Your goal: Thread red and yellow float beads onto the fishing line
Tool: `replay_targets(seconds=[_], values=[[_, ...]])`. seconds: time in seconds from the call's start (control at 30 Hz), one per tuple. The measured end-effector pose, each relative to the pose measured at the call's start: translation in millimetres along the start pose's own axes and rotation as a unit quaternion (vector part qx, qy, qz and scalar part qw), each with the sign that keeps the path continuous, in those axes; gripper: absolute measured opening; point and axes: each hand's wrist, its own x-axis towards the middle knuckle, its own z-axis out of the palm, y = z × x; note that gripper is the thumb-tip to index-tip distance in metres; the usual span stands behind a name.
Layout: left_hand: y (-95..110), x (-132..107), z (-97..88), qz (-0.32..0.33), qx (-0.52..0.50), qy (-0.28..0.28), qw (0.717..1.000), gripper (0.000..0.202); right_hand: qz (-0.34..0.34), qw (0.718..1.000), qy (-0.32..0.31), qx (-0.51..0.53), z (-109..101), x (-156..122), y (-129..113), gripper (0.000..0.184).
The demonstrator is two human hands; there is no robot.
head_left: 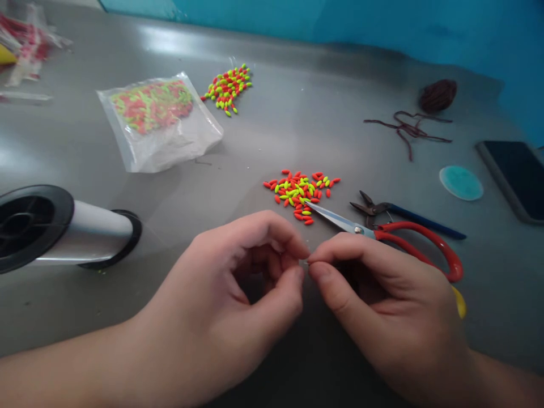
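Note:
My left hand (238,294) and my right hand (382,306) meet at the fingertips low in the middle of the grey table (297,113). Both pinch something tiny between thumb and forefinger, too small to name. Just beyond the fingertips lies a small heap of red and yellow-green oval beads (301,191). Red-handled scissors (395,235) lie behind my right hand, their blades pointing at the heap. A big spool of clear line (63,226) lies on its side to the left of my left hand.
A clear bag of beads (159,122) and a second bead heap (227,88) lie further back. Blue-handled pliers (403,212), a teal disc (461,182), dark red cord (414,127), a phone (516,175) sit right. Packets (25,39) lie far left.

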Motion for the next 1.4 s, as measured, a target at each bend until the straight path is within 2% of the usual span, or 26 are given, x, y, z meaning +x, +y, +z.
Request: replay_targets(seconds=[0.2,0.77,0.9,1.03,1.2,1.4], values=[[3.0,1.2,-3.4,0.000,0.035,0.016,0.999,0.012,0.010,1.000,0.003,-0.002,-0.7,0.3,-1.0,0.016],[1.8,1.4,-3.6,0.006,0.030,-0.001,1.000,0.014,-0.011,1.000,-0.012,0.020,1.0,0.9,0.6,0.015],[1.8,1.0,-2.8,0.011,0.015,0.021,1.000,0.013,0.003,0.999,-0.025,0.023,1.6,1.9,0.5,0.017],[1.9,-2.0,-3.8,0.019,0.018,0.005,1.000,0.015,0.020,0.998,-0.041,0.040,1.0,-2.1,0.5,0.017],[1.9,-4.5,-4.8,0.041,0.012,0.010,0.999,0.020,0.030,0.996,-0.049,0.070,0.8,-3.8,-0.3,0.020],[3.4,0.6,-3.3,0.022,0.025,0.002,0.999,0.017,0.034,0.996,-0.051,0.060,0.9,-2.1,-1.0,0.019]])
